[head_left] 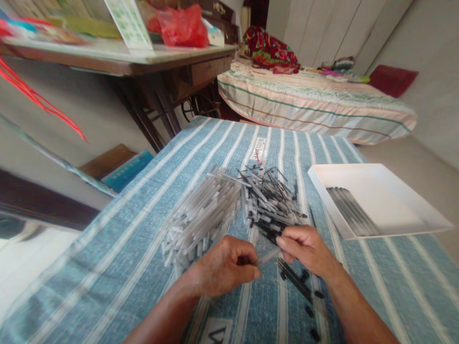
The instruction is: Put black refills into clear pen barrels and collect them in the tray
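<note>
Between my two hands is a clear pen barrel (269, 255). My left hand (227, 265) pinches its left end, and my right hand (304, 246) grips the other end with thumb and fingers. Just beyond my left hand lies a heap of translucent pen barrels (204, 210). Beside it, past my right hand, is a tangled pile of black refills and clear pen parts (268, 193). Several black refills (296, 282) and small black caps (318, 294) lie loose on the cloth below my right hand. What my right fingertips cover is hidden.
A white box (401, 205) on the right holds a row of pens (351, 210). Blue striped cloth (136, 239) covers the table. To the left stands a sewing-machine table (172, 59) with a red plastic bag (184, 26). A bed (315, 102) is behind.
</note>
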Motion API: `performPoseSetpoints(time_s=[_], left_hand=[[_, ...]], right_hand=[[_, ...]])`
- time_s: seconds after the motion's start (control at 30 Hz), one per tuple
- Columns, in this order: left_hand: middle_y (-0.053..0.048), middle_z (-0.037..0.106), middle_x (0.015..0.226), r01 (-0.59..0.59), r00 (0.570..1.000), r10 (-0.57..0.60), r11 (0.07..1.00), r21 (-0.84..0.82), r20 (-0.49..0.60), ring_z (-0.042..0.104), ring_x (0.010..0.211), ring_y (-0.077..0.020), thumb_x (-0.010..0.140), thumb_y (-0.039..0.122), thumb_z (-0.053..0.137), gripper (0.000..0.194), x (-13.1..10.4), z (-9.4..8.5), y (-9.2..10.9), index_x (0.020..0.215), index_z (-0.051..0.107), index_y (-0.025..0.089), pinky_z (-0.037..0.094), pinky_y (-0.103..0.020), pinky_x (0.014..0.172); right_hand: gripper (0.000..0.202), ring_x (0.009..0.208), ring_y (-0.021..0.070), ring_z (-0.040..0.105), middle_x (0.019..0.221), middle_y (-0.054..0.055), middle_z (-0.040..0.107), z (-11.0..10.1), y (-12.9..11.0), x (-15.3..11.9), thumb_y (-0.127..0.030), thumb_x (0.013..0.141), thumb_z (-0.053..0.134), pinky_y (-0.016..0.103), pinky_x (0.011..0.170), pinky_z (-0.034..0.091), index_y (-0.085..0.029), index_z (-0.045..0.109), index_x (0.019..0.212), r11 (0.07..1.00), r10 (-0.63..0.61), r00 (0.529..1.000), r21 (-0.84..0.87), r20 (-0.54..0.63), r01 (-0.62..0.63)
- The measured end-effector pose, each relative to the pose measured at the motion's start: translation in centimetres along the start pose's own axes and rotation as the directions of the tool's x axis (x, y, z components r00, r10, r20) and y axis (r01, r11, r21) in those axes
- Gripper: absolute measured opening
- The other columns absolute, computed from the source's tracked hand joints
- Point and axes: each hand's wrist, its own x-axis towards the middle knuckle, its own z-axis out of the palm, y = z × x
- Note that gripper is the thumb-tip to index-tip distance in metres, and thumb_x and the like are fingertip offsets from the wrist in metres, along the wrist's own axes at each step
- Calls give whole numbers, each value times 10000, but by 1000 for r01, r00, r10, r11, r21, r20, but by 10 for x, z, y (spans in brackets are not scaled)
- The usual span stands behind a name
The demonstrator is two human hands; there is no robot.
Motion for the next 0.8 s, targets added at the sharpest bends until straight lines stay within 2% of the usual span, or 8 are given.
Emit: performPoseSetpoints(time_s=[0.1,0.27,0.33,0.43,0.6,0.67,0.73,0.8], left_hand=[[62,405,517,9,1000,-9,1000,-17,-2,337,485,-62,706,280,585,177,0,0,-1,626,535,130,234,-186,436],[64,405,514,6,1000,-7,999,-31,-11,332,481,-59,705,285,587,179,0,0,0,632,544,127,232,-187,440],[62,406,518,9,1000,-9,1000,-26,-4,336,490,-62,698,281,594,178,0,0,1,621,540,129,234,-189,443],[60,408,523,18,1000,-19,999,-38,-16,338,496,-64,697,289,597,185,0,1,2,624,535,130,239,-192,446],[64,400,514,12,999,-15,998,-67,-49,326,489,-59,689,302,612,201,0,1,1,623,544,124,234,-190,446],[65,401,510,16,999,-19,997,-70,-38,326,484,-57,692,299,613,198,1,1,1,623,544,127,229,-189,442],[65,406,507,22,999,-24,997,-74,-27,328,476,-56,692,294,613,194,1,2,1,621,540,129,224,-188,435],[66,407,505,24,999,-27,996,-82,-40,327,473,-55,688,288,614,188,1,2,1,620,539,129,229,-188,436]], right_hand=[[470,423,93,511,451,-10,545,-1,4,0,-483,875,450,197,456,385,-165,531,539,999,-6,1000,42,-3,6],[335,522,121,574,587,6,623,-5,3,-2,-486,815,557,210,510,424,-156,615,804,993,-6,1000,115,20,3],[322,497,111,560,543,2,609,-4,3,-1,-442,836,547,205,505,413,-158,602,695,998,-24,999,63,26,22],[460,422,93,511,444,-6,548,-1,5,-1,-451,876,470,199,458,382,-163,530,523,1000,-23,1000,15,3,23],[336,478,111,556,540,-4,606,-1,7,0,-478,832,535,205,479,421,-161,609,749,992,23,1000,127,7,-24],[325,480,109,561,535,-4,611,-1,6,0,-460,826,555,203,488,426,-164,596,700,994,33,999,104,15,-35],[432,432,98,533,471,-4,577,-1,7,0,-486,852,497,196,452,405,-165,545,566,995,51,999,85,6,-51],[497,397,94,508,437,-6,550,0,8,0,-530,866,435,194,419,390,-165,533,542,990,72,997,124,-17,-70]])
